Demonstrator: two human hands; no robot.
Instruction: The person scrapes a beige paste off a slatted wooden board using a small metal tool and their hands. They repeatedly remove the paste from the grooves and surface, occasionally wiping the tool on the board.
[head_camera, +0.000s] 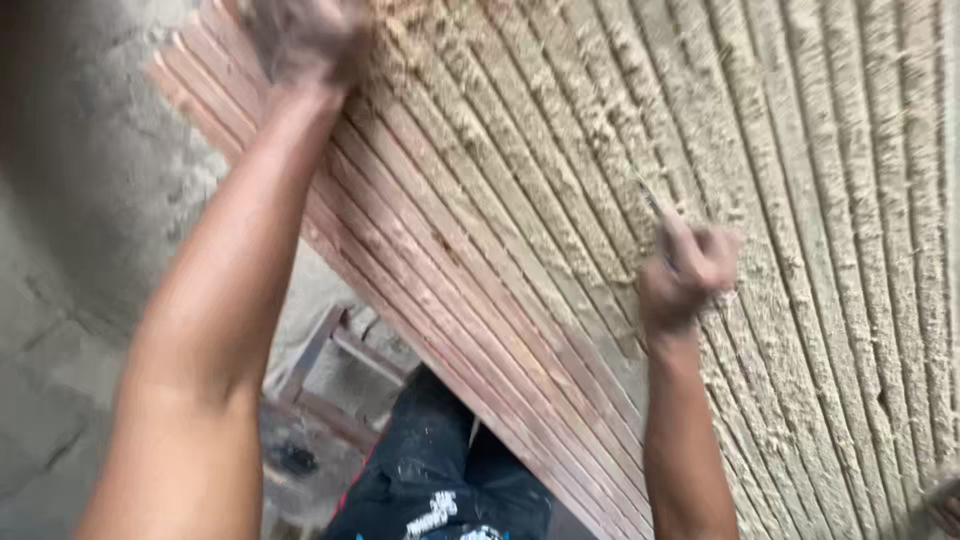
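The right hand was closed around a thin pencil-like tool, its tip against the sawdust-covered grooved wooden panel. The blurred left hand rested clenched near the panel's upper edge.

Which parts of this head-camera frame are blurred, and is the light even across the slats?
Head view: the left hand at the top is heavily motion-blurred; the right hand, closed on a thin tool, is only slightly soft. The sawdust-covered wooden slats are evenly lit without glare; the floor at left is dimmer and soft.
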